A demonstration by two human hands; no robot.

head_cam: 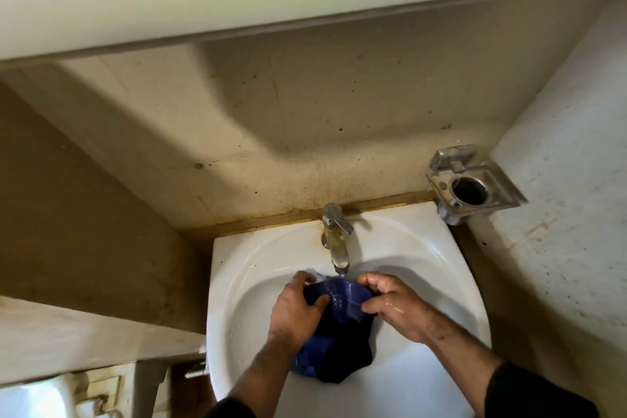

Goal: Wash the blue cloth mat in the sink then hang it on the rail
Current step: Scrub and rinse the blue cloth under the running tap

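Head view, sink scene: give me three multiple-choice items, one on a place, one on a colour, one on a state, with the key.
1. Where is the metal holder?
A. On the wall to the right of the tap
B. Inside the basin
C. Left of the sink

2. What colour is the cloth mat?
A. Red
B. Blue
C. Yellow

3. How do the hands stand?
A. Both hang idle
B. Only one touches the mat
C. Both grip the mat

Key: 1 A, it is fixed beside the tap, above the corner of the sink. 2 B, its folds are dark blue. 3 C, the left hand and the right hand each grip the bunched mat under the spout.
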